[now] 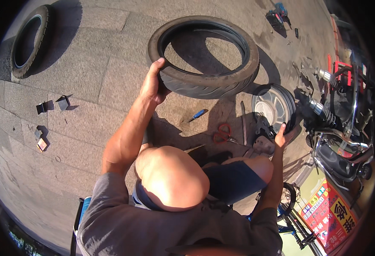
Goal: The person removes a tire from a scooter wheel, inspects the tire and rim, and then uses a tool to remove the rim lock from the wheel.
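My left hand grips the near left side of a black rubber tyre, thumb on top and fingers hidden beneath. The tyre is held tilted above the paving. On the right, my right hand is closed on the lower edge of a wheel with a pale spoked rim and hub; some of its fingers are hidden behind it. Between my hands, a blue-handled screwdriver-like tool, red-handled scissors and a flat metal bar lie on the ground.
Another tyre is at the far left. Small dark brackets and a small box lie on the left paving. A power tool sits at the far right. A motor scooter and a red sign border the right side.
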Tool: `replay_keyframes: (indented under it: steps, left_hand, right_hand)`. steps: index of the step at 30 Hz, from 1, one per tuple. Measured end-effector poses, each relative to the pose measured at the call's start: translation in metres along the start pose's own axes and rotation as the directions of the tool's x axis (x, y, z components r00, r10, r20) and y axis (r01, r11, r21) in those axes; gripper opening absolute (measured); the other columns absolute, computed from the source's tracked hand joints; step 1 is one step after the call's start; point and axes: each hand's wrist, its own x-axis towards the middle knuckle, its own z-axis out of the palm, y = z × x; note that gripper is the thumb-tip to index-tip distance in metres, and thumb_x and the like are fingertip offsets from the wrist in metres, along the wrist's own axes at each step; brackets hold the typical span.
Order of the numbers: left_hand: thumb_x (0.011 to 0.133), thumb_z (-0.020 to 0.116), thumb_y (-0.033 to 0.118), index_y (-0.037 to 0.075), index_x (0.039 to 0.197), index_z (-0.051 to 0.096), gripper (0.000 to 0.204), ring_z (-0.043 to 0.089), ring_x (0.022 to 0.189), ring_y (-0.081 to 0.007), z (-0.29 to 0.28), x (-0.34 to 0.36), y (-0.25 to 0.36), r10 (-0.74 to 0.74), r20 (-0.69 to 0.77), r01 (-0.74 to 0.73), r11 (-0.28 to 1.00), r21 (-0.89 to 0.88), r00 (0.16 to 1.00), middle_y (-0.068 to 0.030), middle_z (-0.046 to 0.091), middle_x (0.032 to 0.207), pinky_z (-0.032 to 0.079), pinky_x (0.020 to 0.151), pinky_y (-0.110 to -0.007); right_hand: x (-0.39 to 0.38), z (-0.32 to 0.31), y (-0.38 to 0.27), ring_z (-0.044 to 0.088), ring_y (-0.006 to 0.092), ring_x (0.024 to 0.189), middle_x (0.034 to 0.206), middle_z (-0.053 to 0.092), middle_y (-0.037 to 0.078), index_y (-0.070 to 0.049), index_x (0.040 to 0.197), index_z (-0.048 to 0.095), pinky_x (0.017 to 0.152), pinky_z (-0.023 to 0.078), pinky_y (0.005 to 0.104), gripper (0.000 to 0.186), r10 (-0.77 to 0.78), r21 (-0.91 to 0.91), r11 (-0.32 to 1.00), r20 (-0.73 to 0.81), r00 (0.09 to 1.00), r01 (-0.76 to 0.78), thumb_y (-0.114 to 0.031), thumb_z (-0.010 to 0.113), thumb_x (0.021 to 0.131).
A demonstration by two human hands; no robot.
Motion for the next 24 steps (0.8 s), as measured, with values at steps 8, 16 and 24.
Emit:
replay_keyframes:
  steps: [8,16,24]
  left_hand:
    - [0.083,0.06,0.061,0.002,0.125,0.053,0.073,0.059,0.11,-0.0306,-0.001,0.004,0.016,-0.014,0.01,0.014,0.999,-0.038,1.0,-0.0181,0.06,0.121,0.048,0.097,-0.047]
    - [0.083,0.059,0.063,0.006,0.125,0.055,0.071,0.057,0.112,-0.0329,-0.026,0.006,0.001,-0.008,0.041,0.016,0.978,-0.208,0.999,-0.017,0.06,0.124,0.043,0.102,-0.051]
    - [0.081,0.061,0.065,0.005,0.106,0.063,0.065,0.065,0.085,-0.0282,-0.103,0.029,-0.022,-0.018,0.132,0.048,0.973,-0.226,0.991,-0.0139,0.067,0.092,0.055,0.081,-0.044]
  right_hand:
    - [0.003,-0.017,-0.01,0.043,0.0483,0.126,0.137,0.044,0.033,0.006,0.143,0.035,0.106,0.034,0.0525,0.078,-0.015,0.021,1.0,-0.152,0.988,0.018,-0.048,0.06,0.092]
    - [-0.005,-0.037,-0.024,0.048,0.0398,0.123,0.137,0.043,0.029,0.001,0.146,0.034,0.098,0.044,0.0484,0.068,0.079,0.198,0.979,-0.172,0.982,-0.044,-0.039,0.058,0.096]
    - [-0.023,-0.066,-0.042,0.051,0.0374,0.123,0.141,0.043,0.027,0.0,0.147,0.033,0.098,0.046,0.045,0.067,0.073,0.257,0.966,-0.143,0.987,-0.035,-0.038,0.055,0.097]
